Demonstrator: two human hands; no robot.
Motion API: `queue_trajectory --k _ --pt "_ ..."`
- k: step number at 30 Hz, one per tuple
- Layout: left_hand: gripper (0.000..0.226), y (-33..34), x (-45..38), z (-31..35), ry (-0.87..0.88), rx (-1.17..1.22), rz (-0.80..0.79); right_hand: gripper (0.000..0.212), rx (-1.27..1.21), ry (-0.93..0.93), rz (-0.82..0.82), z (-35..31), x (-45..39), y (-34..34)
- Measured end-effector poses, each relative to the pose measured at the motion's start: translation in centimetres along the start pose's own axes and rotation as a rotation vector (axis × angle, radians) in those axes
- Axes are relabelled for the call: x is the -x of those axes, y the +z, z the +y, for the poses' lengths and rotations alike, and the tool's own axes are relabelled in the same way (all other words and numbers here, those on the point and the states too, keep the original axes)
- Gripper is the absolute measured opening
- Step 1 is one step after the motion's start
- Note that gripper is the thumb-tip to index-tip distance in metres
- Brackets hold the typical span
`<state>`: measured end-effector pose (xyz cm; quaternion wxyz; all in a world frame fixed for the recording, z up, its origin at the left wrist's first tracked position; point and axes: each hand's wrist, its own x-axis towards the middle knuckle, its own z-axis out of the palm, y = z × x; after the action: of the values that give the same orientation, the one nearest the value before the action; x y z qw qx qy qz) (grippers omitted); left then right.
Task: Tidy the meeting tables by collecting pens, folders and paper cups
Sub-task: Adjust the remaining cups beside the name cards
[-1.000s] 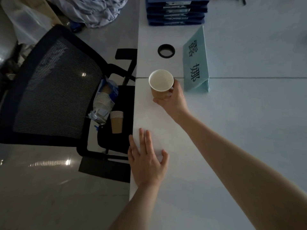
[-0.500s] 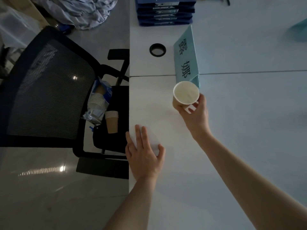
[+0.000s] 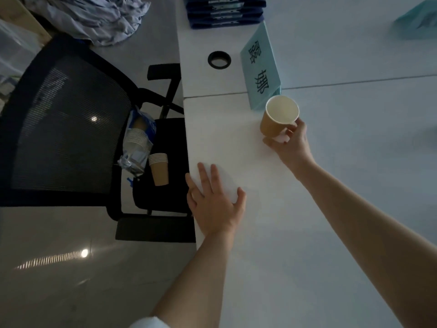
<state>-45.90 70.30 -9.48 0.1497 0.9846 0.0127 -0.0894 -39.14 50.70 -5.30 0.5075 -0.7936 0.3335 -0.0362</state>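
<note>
The right hand (image 3: 289, 144) grips a brown paper cup (image 3: 279, 118) low on its wall, fingers curled round the base, the cup tilted a little with its white, empty inside facing up. It appears to be lifted just clear of the white table (image 3: 331, 162), right beside the near corner of a teal name card (image 3: 261, 72) that stands folded like a tent. The left hand (image 3: 214, 202) lies flat and spread at the table's near edge, holding nothing, and looks to be bracing the person's lean

The step in hand seems to be cup collection. Off the table's left edge, a short stack of matching cups (image 3: 159, 168) stands on the seat of a black mesh chair (image 3: 63, 129), beside an open plastic sleeve of cups (image 3: 138, 140). The next move probably calls for carrying the held cup over the edge and nesting it squarely into that stack, mouth up, without knocking it over. Dark blue folders (image 3: 225, 11) are already piled at the table's far end
</note>
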Motion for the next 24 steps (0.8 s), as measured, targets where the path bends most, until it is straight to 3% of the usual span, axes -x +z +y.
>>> queue_trajectory --k 11,15,24 --pt "0.078 -1.2 2.1 -0.4 0.077 -0.087 -0.159 0.057 0.02 0.196 0.078 6.8 16.1 -6.5" --pt "0.073 -0.6 7.4 -0.4 0.302 -0.092 -0.171 0.052 -0.034 0.255 0.113 9.0 21.2 -10.7" --pt "0.05 2.7 21.4 5.8 0.546 0.056 -0.128 0.042 -0.084 0.232 0.193 14.1 29.8 -23.7"
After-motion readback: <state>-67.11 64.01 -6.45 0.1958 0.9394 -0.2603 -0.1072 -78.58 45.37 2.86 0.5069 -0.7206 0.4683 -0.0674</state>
